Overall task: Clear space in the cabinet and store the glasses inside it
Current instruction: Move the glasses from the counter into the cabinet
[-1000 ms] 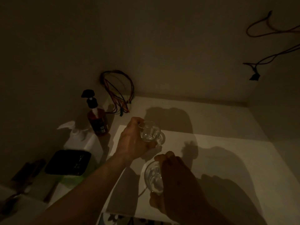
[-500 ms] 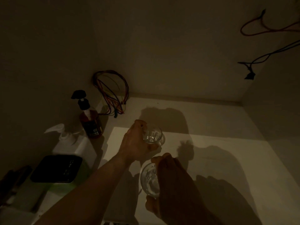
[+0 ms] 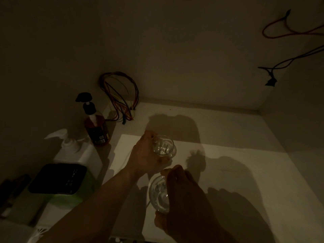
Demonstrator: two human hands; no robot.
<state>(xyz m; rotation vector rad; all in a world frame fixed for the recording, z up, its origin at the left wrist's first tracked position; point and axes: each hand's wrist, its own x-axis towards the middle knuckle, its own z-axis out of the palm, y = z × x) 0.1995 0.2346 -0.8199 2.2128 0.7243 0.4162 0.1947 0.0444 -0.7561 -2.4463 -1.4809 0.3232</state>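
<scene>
I look into a dim cabinet with a pale shelf floor. My left hand grips a clear glass by its side, low over the middle of the shelf; whether its base touches the shelf I cannot tell. My right hand holds a second clear glass, tilted, nearer the front edge and just below the first one. Both hands cast dark shadows on the shelf to the right.
At the left stand an amber pump bottle, a white pump bottle, and a green box with a black top. A bundle of coloured wires hangs in the back left corner. More wires run along the right wall.
Both hands with their glasses have hardly moved on the shelf; the left glass sank slightly. The view has shifted a little to the left.
</scene>
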